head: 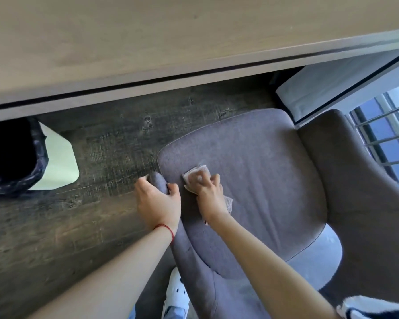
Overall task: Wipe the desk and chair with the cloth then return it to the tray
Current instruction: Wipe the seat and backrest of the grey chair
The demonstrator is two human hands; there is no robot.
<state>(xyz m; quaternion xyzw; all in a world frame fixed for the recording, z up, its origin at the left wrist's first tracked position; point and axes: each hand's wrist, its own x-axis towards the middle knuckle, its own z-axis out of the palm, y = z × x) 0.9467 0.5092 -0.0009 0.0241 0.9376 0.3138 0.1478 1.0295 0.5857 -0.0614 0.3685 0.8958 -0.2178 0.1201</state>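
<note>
your right hand [209,192] presses cloth [197,174] flat on chair [251,180] seat, near front edge | your left hand [158,203] grip clenched on armrest [158,179] | bench [148,38] above, apart | bin [16,155] left

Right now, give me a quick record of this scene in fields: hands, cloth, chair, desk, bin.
left hand: gripping the chair's armrest
right hand: pressing the cloth on the seat
cloth: flat on the seat's left part, partly under the hand
chair: grey fabric, beside the desk
desk: wood top, nothing on the visible part
bin: black liner, on the floor under the desk
tray: not in view
</note>
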